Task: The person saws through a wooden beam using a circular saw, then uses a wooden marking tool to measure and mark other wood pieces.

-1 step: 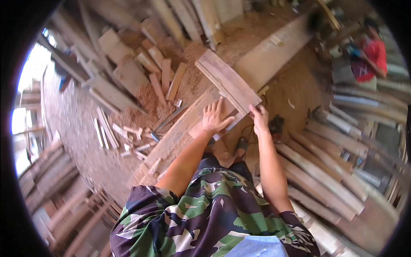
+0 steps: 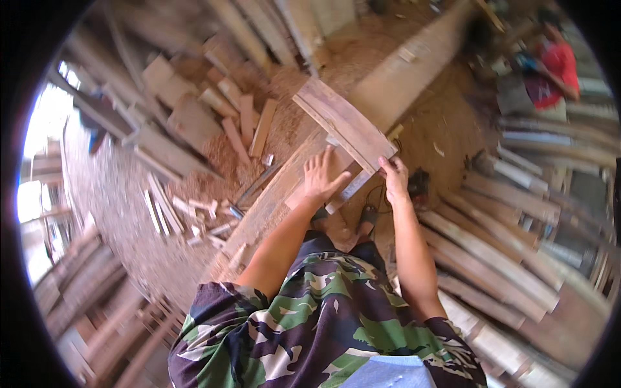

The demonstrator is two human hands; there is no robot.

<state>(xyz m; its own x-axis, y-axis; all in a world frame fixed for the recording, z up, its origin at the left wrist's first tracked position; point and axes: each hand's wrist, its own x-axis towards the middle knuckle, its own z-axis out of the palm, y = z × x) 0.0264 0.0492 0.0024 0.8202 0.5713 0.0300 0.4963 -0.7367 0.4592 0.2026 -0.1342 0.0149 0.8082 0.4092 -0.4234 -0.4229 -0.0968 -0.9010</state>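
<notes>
- We judge the step in hand to be the handling and placing of a short wooden board (image 2: 346, 123), which lies crosswise above the long wooden plank (image 2: 268, 200) in front of our body; a groove-like line runs along its left edge.
- Our right hand (image 2: 396, 180) grips the board's near right corner, thumb on the upper face and the other fingers mostly hidden; that forearm reaches almost straight ahead.
- Our left hand (image 2: 319, 181) is open, palm down, fingers spread forward and thumb out toward the right, holding nothing that we can see (whether its palm presses on the wood beneath, we cannot tell).
- A narrow pale strip (image 2: 352, 187) shows between the two hands, under the board's near end.
- As we read it, the next move calls for a firm right-hand pinch and a flat left hand to steady the wood, with the board kept level.
- Loose wooden offcuts (image 2: 247, 119) lie among the shavings, left of the plank.
</notes>
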